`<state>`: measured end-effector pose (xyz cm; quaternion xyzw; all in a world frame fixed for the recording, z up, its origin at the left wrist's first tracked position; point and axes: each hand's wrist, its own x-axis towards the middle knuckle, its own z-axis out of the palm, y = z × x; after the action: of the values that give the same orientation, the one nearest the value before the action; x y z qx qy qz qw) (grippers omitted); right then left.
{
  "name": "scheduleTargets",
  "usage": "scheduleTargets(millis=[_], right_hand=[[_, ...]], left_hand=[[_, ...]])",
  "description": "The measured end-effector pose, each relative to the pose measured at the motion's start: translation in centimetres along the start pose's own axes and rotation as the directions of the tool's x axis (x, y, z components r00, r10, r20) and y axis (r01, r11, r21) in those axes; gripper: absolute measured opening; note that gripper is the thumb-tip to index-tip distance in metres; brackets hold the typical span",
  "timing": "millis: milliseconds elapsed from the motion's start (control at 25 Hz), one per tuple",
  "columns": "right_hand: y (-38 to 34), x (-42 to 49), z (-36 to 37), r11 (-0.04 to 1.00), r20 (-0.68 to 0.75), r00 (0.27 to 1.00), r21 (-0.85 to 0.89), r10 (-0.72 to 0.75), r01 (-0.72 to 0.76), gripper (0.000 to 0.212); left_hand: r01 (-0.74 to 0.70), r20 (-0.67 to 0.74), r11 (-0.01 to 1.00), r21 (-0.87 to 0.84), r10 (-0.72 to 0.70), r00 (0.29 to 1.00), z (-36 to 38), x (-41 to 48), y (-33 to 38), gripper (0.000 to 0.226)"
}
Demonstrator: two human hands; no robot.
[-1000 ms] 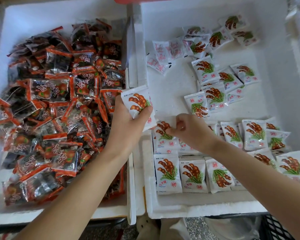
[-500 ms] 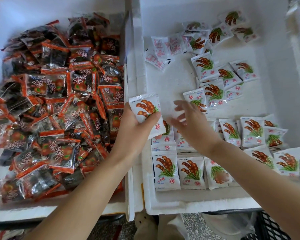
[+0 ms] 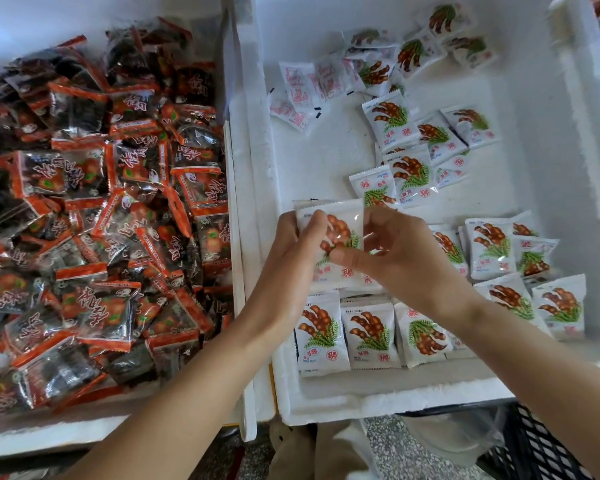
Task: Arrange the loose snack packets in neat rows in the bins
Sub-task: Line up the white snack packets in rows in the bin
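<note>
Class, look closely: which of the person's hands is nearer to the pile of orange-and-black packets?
Left. The left hand sits just right of the orange-and-black pile, by the bin divider; the right hand is farther right.

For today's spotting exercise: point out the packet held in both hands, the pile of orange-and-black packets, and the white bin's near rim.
Held packet (image 3: 340,233), head view, printed front.
Orange-and-black pile (image 3: 111,209), head view, middle.
White bin (image 3: 378,400), head view, near rim.

A shop or stockroom: two white foam bins (image 3: 257,202) hold bulk snack packets (image 3: 101,220), standing over a speckled floor (image 3: 388,445) beside a black plastic crate (image 3: 534,445).
</note>
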<state>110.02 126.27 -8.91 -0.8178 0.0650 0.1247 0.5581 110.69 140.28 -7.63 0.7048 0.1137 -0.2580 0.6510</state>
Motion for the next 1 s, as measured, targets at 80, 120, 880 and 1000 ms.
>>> scheduleTargets(millis=[80,120,880,1000], right_hand=[[0.3,-0.1,-1.2,0.991,-0.046,0.999,0.131,0.021,-0.014,0.027],[0.6,0.1,-2.0,0.979,-0.108,0.993,0.202,0.044,-0.021,0.022],[3.6,1.8,-1.9,0.945,-0.169,0.983,-0.326,-0.073,0.014,0.039],[1.6,0.8,-2.5,1.000,-0.029,0.999,0.021,-0.015,0.016,0.047]], left_hand=[[-0.048,-0.029,0.998,-0.029,0.047,0.998,-0.2,0.5,0.0,0.018],[-0.066,-0.070,0.998,-0.006,0.066,0.995,-0.6,0.7,-0.1,0.011],[-0.152,-0.043,0.987,0.053,0.155,0.987,-1.2,1.4,-0.4,0.018],[-0.056,0.036,0.998,0.024,0.055,0.998,-0.7,1.5,-0.5,0.017]])
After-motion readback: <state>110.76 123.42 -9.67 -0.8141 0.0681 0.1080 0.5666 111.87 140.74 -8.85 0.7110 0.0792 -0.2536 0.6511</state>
